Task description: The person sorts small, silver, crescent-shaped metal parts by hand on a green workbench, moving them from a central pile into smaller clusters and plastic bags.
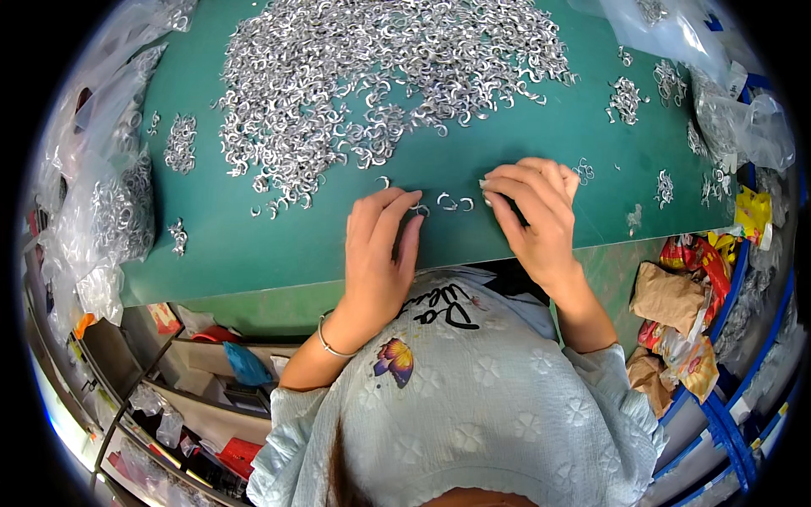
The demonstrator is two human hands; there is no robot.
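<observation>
Small silver crescent-shaped metal pieces lie on the green tabletop between my hands. My left hand is curled, its thumb and forefinger close together with a curved metal piece at their tips. Another single piece rests just beyond its fingers. Across from it, my right hand has thumb and forefinger drawn into a pinch. Something small and shiny shows at those tips, too small to name. Farther back spreads a large pile of the same silver pieces.
Clear plastic bags of metal pieces line the table's left side, and more bags stand at the right. Small heaps sit near both sides. Thin rings lie beyond my right hand. Below right are crumpled packages.
</observation>
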